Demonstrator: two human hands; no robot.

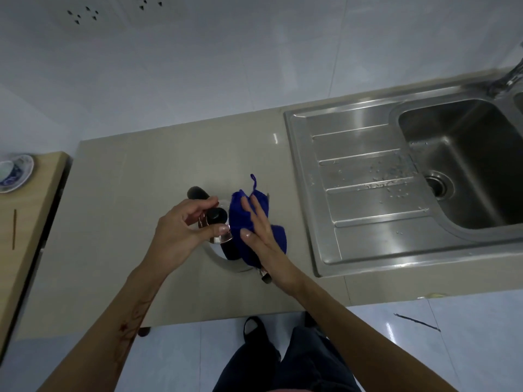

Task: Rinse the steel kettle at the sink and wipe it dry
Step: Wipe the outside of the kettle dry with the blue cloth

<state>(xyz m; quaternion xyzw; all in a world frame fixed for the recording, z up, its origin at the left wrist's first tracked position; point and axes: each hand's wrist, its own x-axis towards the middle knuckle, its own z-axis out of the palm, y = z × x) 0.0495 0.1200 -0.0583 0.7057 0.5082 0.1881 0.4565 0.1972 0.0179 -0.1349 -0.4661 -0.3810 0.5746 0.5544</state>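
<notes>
The steel kettle (223, 260) stands on the beige counter, left of the sink, seen from above and mostly covered by my hands. Its black lid knob (216, 215) shows in the middle and a black handle end (196, 192) pokes out at the far left. My left hand (184, 230) curls round the lid area, thumb and fingers on either side of the knob. A blue cloth (244, 222) lies over the kettle's right side. My right hand (261, 236) presses flat on that cloth with straight fingers.
The steel sink (368, 176) with its ribbed drainboard lies to the right, water drops near the basin (464, 165) and drain. A tap (509, 76) stands at the far right. A wooden side surface (31, 222) on the left carries a blue-patterned dish (21, 171). Counter edge runs just before my legs.
</notes>
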